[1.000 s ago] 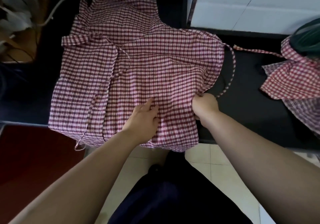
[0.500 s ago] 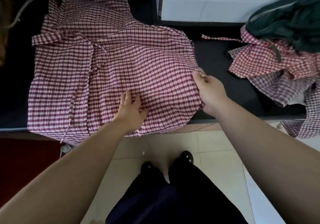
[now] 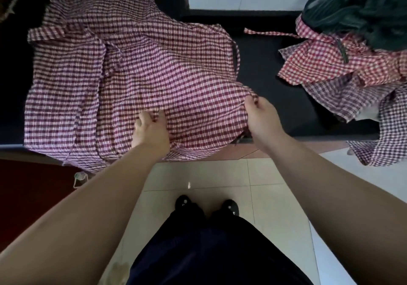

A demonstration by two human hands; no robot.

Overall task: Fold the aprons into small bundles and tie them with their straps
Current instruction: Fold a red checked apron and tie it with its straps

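1. Black, the table (image 3: 264, 69) carries everything; places below are told from the maroon-checked apron.
2. The maroon-checked apron (image 3: 141, 69) lies spread over the table's left and middle, its near hem hanging over the front edge above the tiled floor (image 3: 198, 174).
3. To the apron's right, apart from it, sits a heap of checked aprons (image 3: 343, 71) with a dark green cloth (image 3: 361, 9) on top.
4. The left hand (image 3: 150, 130) presses on the apron's near middle, palm down, fingers loosely spread, gripping nothing.
5. The right hand (image 3: 262, 117) is closed on the apron's right edge, lifting it slightly.
6. A strap (image 3: 236, 53) trails along the apron's right side.
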